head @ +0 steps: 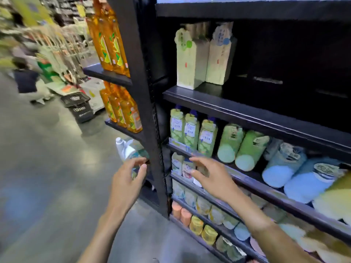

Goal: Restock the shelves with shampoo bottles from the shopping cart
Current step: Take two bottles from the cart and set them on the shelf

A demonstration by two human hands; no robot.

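Observation:
My left hand [127, 181] grips the lower part of a white shampoo bottle [126, 149] with a teal label. The bottle is tilted, cap up and to the left, just left of the black shelf upright [150, 130]. My right hand [210, 177] is open with spread fingers and holds nothing. It hovers in front of the shelf rail [266, 192], near small bottles [187, 168] on a lower shelf. Green bottles [190, 128] stand one shelf above, with green and blue ones lying beside them. The shopping cart is out of sight.
Two tall cream cartons [191, 61] stand on the upper shelf, with dark bare space to their right. Orange bottles [112, 38] fill the end shelves on the left. Stacked black baskets [78, 107] sit on the grey aisle floor, and a person [26, 80] crouches beyond them.

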